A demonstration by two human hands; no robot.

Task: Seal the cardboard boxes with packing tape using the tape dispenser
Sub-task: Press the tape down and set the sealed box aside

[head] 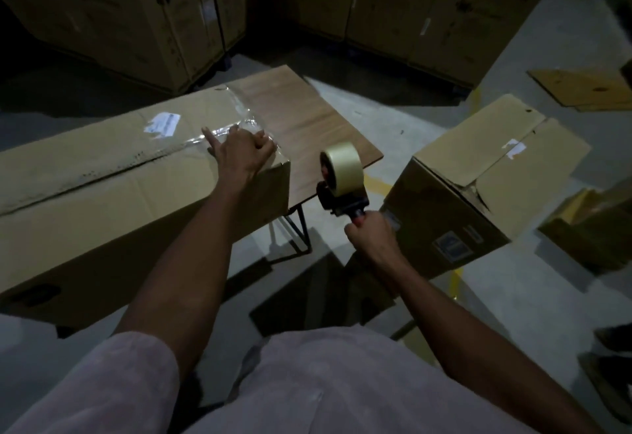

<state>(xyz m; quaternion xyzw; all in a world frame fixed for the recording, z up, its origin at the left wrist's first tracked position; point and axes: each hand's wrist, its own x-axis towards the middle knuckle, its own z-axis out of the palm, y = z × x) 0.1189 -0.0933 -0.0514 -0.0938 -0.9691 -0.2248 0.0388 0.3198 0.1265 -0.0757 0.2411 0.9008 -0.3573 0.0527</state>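
The long box (102, 187) lies on a wooden table (307, 119), its right end near the table's middle; its top seam runs lengthwise and carries clear tape (232, 126) at the right end, wrinkled and glossy, with a white label (162, 123) to the left of it. The left hand (239, 150) rests on the box top at that taped end; the index finger points out straight toward the seam, the other fingers are curled against the tape at the box edge, whether they pinch it cannot be told. The right hand (371, 233) is closed round the handle of the tape dispenser (337, 180), held in the air off the table's near edge, clear of both boxes; its tan tape roll (342, 156) stands uppermost. A 2nd box (478, 173) sits tilted on the floor to the right, just beyond the right hand, top flaps closed, the near corner crumpled, a white scrap (514, 150) on top. Flat cardboard (581, 90) lies on the floor at far right; stacked printed cartons (136, 6) line the back. The scene is dim; fine detail on the dispenser's blade is not legible.
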